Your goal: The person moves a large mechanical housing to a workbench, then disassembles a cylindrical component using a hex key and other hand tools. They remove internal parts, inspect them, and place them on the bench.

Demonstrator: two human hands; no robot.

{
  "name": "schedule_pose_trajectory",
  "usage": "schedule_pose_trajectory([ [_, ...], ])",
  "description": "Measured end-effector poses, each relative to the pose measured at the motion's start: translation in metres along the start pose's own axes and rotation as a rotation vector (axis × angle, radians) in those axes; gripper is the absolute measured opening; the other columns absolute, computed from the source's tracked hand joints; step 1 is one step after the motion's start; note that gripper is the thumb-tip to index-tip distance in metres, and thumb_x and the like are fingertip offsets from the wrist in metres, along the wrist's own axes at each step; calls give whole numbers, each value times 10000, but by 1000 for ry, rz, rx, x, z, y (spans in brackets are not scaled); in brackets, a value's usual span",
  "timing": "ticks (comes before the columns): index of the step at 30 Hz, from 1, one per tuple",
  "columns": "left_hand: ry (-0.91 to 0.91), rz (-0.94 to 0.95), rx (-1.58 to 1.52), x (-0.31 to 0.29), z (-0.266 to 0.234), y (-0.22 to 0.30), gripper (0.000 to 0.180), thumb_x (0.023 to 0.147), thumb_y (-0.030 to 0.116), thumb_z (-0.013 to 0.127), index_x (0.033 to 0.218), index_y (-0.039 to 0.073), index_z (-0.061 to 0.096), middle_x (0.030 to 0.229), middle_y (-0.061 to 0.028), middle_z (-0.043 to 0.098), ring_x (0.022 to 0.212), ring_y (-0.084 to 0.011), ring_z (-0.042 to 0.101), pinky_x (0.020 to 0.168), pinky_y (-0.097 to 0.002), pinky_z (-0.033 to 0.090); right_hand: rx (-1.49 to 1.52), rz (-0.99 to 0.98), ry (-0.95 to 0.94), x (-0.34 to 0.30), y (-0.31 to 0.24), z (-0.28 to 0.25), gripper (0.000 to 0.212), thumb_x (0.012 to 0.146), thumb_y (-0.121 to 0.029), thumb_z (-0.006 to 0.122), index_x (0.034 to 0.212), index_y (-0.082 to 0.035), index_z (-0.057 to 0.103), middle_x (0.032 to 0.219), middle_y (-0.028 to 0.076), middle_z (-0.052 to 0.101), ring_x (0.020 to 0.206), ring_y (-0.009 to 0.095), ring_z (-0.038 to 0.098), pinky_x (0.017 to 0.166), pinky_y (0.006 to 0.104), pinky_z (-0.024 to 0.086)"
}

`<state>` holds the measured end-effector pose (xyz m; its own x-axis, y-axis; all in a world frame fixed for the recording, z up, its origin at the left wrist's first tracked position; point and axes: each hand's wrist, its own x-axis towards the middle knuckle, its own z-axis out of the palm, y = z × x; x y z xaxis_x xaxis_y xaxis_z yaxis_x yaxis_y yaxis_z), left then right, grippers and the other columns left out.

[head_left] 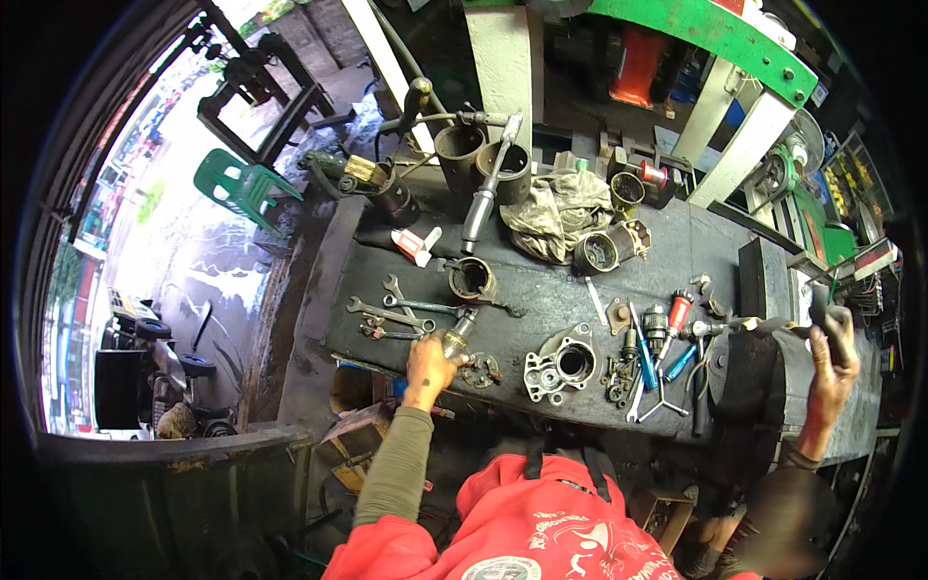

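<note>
My left hand (pixel 432 372) is closed round a short cylindrical metal part (pixel 458 335) with a brass-coloured band, low over the bench's near edge. Beside it lie several wrenches (pixel 391 314), a small round metal piece (pixel 480 370) and an upright ring-shaped housing (pixel 472 279). At the far right my right hand (pixel 833 372) has its fingers wrapped round a dark grey piece (pixel 824 307); its kind cannot be made out. A cast metal housing (pixel 562 364) with round openings rests between the two hands. The right forearm is partly covered by a blurred patch.
Screwdrivers (pixel 642 350), a red-bodied tool (pixel 679 311) and small parts cover the bench's right side. A rag (pixel 559 215), cylinders (pixel 458 153) and a long metal tool (pixel 480 213) stand or lie farther back. A heavy dark block (pixel 761 280) rises at right; a green chair (pixel 242 184) stands left.
</note>
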<state>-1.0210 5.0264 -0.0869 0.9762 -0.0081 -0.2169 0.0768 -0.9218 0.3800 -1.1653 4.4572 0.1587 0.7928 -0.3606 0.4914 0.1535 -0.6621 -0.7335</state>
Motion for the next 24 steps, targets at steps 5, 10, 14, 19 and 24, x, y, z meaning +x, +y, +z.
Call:
schedule_pose_trajectory([
  [5,-228,49,5,27,-17,-14,632,743,334,921,1232,-3,706,1077,-258,759,1031,-420,733,916,-486,576,-148,23,-68,-31,-27,53,245,977,-28,726,1207,58,718,1082,60,651,1011,133,604,888,258,473],
  [10,-404,131,-386,7,-62,-16,584,797,295,869,1239,-53,711,1070,-217,777,944,-272,752,883,-383,570,72,267,-64,-44,-31,72,351,987,-53,733,1317,30,647,1107,30,676,1012,114,612,906,264,493],
  [14,-695,58,-1085,-56,-78,18,502,844,225,844,1243,-18,659,987,-41,713,842,-156,667,789,-321,557,277,313,-52,-55,-28,91,298,958,-36,754,1233,11,650,1084,8,684,924,93,624,789,249,513],
  [19,-611,356,-677,-97,-77,115,493,717,133,926,1133,15,690,885,-36,719,775,-130,672,711,-311,561,436,224,-249,-44,-44,130,183,868,19,800,1035,21,726,1016,59,727,975,148,684,915,309,534],
  [24,-415,760,-122,-103,-106,193,463,719,248,775,1133,55,698,994,-191,748,931,-414,724,806,-505,578,291,-188,-603,-36,-72,152,261,763,27,769,1009,-60,773,917,83,733,840,274,688,795,385,530],
])
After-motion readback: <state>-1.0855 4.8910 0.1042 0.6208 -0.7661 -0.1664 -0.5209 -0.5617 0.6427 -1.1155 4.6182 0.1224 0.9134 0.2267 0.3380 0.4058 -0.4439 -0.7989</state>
